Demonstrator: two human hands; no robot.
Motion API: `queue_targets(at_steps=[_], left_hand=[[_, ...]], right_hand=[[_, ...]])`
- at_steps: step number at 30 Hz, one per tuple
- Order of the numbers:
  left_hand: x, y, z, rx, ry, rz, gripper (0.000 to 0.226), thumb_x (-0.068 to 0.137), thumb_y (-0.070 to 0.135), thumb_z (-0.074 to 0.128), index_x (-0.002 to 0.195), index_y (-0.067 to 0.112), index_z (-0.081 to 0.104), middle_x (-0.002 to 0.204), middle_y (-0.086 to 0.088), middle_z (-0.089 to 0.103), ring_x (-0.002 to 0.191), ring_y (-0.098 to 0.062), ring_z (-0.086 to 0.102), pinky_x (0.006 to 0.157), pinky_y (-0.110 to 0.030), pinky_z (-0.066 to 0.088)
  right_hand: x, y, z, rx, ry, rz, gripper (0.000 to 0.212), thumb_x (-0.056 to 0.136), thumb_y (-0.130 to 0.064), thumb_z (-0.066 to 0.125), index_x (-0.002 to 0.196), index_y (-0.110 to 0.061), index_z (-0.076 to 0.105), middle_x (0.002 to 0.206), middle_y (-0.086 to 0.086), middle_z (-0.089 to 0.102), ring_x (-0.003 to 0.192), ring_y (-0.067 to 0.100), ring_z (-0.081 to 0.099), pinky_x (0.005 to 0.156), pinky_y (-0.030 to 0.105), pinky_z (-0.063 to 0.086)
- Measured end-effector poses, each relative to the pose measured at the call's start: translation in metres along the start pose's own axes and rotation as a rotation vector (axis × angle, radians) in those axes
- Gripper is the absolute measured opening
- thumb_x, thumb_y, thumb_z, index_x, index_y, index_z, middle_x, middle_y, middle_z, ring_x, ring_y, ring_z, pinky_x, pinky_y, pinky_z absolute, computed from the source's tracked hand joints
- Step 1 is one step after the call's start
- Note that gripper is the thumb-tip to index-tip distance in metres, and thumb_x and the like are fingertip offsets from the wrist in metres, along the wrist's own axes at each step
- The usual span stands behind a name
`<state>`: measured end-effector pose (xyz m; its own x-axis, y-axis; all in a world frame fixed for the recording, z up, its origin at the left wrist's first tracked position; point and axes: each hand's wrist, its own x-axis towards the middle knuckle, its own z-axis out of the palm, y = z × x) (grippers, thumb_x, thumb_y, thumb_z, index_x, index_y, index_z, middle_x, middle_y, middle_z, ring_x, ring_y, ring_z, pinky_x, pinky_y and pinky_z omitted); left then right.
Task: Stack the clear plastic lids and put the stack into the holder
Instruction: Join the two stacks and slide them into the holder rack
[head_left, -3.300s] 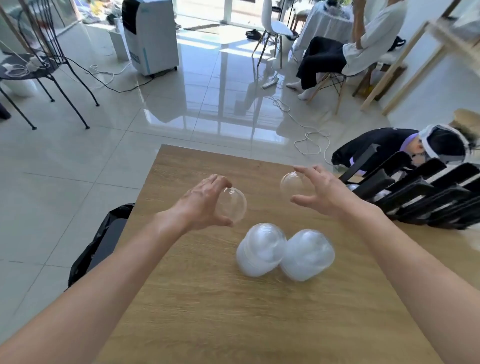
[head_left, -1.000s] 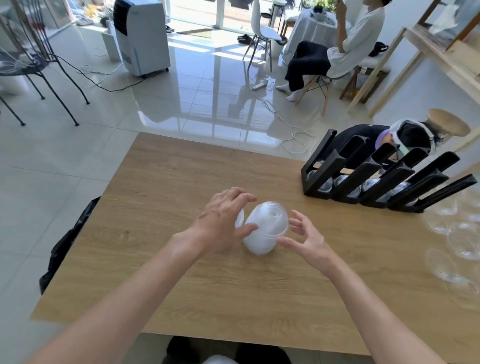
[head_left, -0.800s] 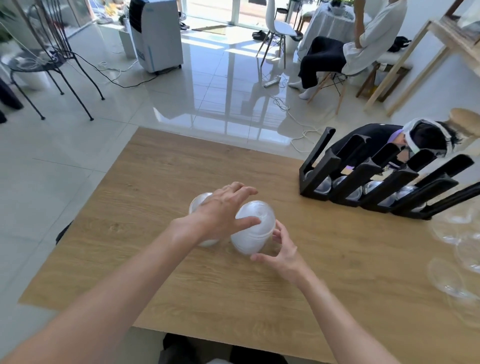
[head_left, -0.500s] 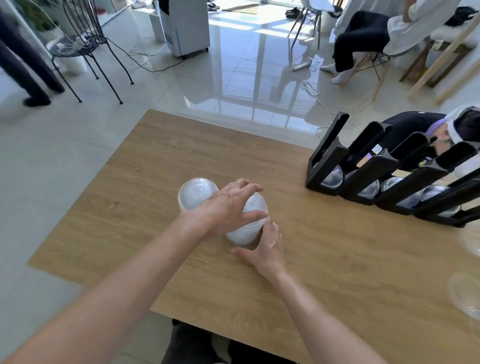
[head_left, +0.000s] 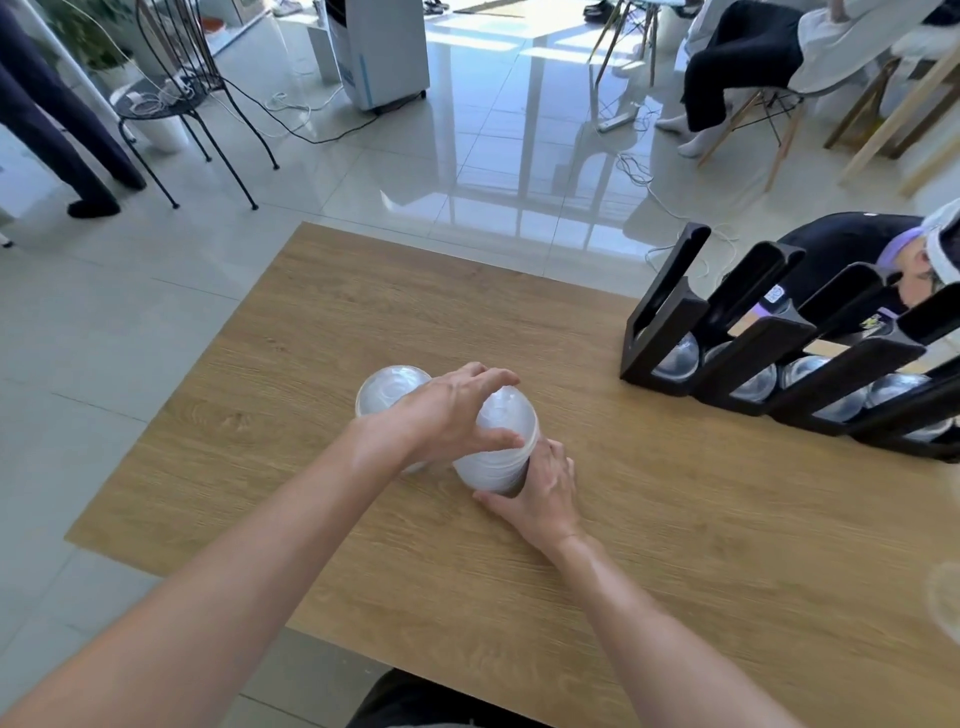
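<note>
So there are two stacks of clear dome lids on the wooden counter (head_left: 675, 545), sitting side by side around the middle. The nearer stack of dome lids (head_left: 501, 447) is the one getting handled: the left hand (head_left: 441, 415) comes over the top with its grip curled round the upper part, thumb pressed on the front, and the right hand (head_left: 543, 491) wraps around the base from the right side, fingers tucked behind it. The second lid stack (head_left: 387, 387) stands just left of it, half hidden under the left wrist, and I can't tell if the two stacks are actually touching. Over at the right edge of the counter is the black slotted holder (head_left: 769, 338), well apart from the hands, with dome lids already sitting in the bottom of several slots. Past the counter there's shiny tile floor, a black wire chair (head_left: 202, 88), a white air cooler unit (head_left: 379, 47) and a seated person (head_left: 753, 57).
</note>
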<state>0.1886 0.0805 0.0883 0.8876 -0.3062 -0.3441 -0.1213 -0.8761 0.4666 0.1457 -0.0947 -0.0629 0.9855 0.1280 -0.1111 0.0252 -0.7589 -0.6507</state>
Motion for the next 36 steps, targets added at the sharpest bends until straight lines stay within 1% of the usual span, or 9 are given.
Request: queue_targets(at_steps=[5, 10, 14, 18, 21, 26, 29, 32, 36], left_hand=[[0.007, -0.002, -0.007, -0.032, -0.074, -0.014, 0.084, 0.084, 0.067, 0.067, 0.153, 0.034, 0.034, 0.151, 0.006, 0.043, 0.135, -0.019, 0.047, 0.11, -0.039, 0.041], [0.015, -0.001, -0.011, -0.018, -0.099, 0.02, 0.086, 0.083, 0.071, 0.066, 0.153, 0.034, 0.034, 0.155, 0.005, 0.043, 0.141, -0.02, 0.042, 0.115, -0.043, 0.037], [0.019, -0.001, -0.013, -0.016, -0.108, 0.046, 0.087, 0.081, 0.073, 0.065, 0.153, 0.037, 0.033, 0.153, 0.005, 0.044, 0.139, -0.02, 0.044, 0.113, -0.044, 0.039], [0.021, 0.004, -0.018, -0.017, -0.097, 0.084, 0.087, 0.081, 0.075, 0.064, 0.153, 0.037, 0.033, 0.154, 0.005, 0.044, 0.139, -0.02, 0.044, 0.113, -0.043, 0.039], [0.023, 0.013, -0.024, -0.018, -0.064, 0.12, 0.089, 0.079, 0.077, 0.064, 0.153, 0.036, 0.033, 0.156, 0.007, 0.043, 0.14, -0.018, 0.043, 0.111, -0.039, 0.039], [0.029, 0.04, -0.039, -0.059, 0.016, 0.178, 0.087, 0.076, 0.077, 0.067, 0.143, 0.03, 0.038, 0.15, 0.006, 0.049, 0.133, -0.017, 0.048, 0.093, -0.028, 0.035], [0.035, 0.063, -0.05, -0.072, 0.063, 0.24, 0.086, 0.073, 0.08, 0.067, 0.139, 0.032, 0.04, 0.146, 0.008, 0.05, 0.13, -0.016, 0.049, 0.093, -0.031, 0.038], [0.042, 0.09, -0.06, -0.089, 0.107, 0.312, 0.086, 0.069, 0.083, 0.065, 0.137, 0.035, 0.044, 0.136, 0.012, 0.047, 0.125, -0.015, 0.051, 0.099, -0.038, 0.044], [0.051, 0.124, -0.07, -0.137, 0.175, 0.401, 0.081, 0.065, 0.086, 0.064, 0.131, 0.043, 0.047, 0.121, 0.017, 0.041, 0.11, -0.01, 0.054, 0.092, -0.04, 0.049]], right_hand=[[-0.002, 0.0, -0.003, 0.008, 0.01, -0.001, 0.117, 0.051, -0.074, 0.075, 0.148, -0.018, 0.039, 0.122, -0.021, 0.039, 0.121, 0.011, 0.039, 0.103, 0.031, 0.034], [0.0, 0.001, 0.0, 0.025, 0.032, 0.023, 0.11, 0.053, -0.071, 0.078, 0.143, -0.016, 0.043, 0.118, -0.017, 0.039, 0.119, 0.011, 0.038, 0.101, 0.03, 0.037], [-0.001, 0.0, -0.002, 0.054, 0.043, 0.031, 0.108, 0.054, -0.072, 0.076, 0.141, -0.017, 0.043, 0.117, -0.019, 0.04, 0.119, 0.01, 0.038, 0.098, 0.028, 0.04], [-0.004, -0.003, -0.008, 0.09, 0.066, 0.038, 0.107, 0.057, -0.071, 0.076, 0.143, -0.018, 0.041, 0.118, -0.02, 0.039, 0.113, 0.002, 0.035, 0.097, 0.025, 0.036], [-0.006, -0.006, -0.02, 0.125, 0.09, 0.049, 0.099, 0.062, -0.067, 0.079, 0.142, -0.023, 0.041, 0.114, -0.026, 0.038, 0.112, 0.001, 0.036, 0.098, 0.028, 0.04], [-0.002, -0.013, -0.055, 0.125, 0.191, 0.056, 0.093, 0.062, -0.065, 0.081, 0.14, -0.033, 0.041, 0.12, -0.023, 0.047, 0.115, 0.001, 0.039, 0.095, 0.028, 0.046], [0.001, -0.015, -0.083, 0.125, 0.253, 0.078, 0.099, 0.059, -0.062, 0.082, 0.142, -0.034, 0.037, 0.125, -0.019, 0.048, 0.12, 0.004, 0.04, 0.098, 0.032, 0.046], [-0.001, -0.013, -0.113, 0.123, 0.324, 0.08, 0.1, 0.059, -0.062, 0.082, 0.142, -0.032, 0.036, 0.124, -0.019, 0.046, 0.121, 0.006, 0.04, 0.102, 0.032, 0.044], [-0.005, -0.011, -0.148, 0.147, 0.423, 0.094, 0.097, 0.058, -0.061, 0.083, 0.138, -0.025, 0.04, 0.116, -0.026, 0.043, 0.119, 0.01, 0.044, 0.1, 0.037, 0.048]])
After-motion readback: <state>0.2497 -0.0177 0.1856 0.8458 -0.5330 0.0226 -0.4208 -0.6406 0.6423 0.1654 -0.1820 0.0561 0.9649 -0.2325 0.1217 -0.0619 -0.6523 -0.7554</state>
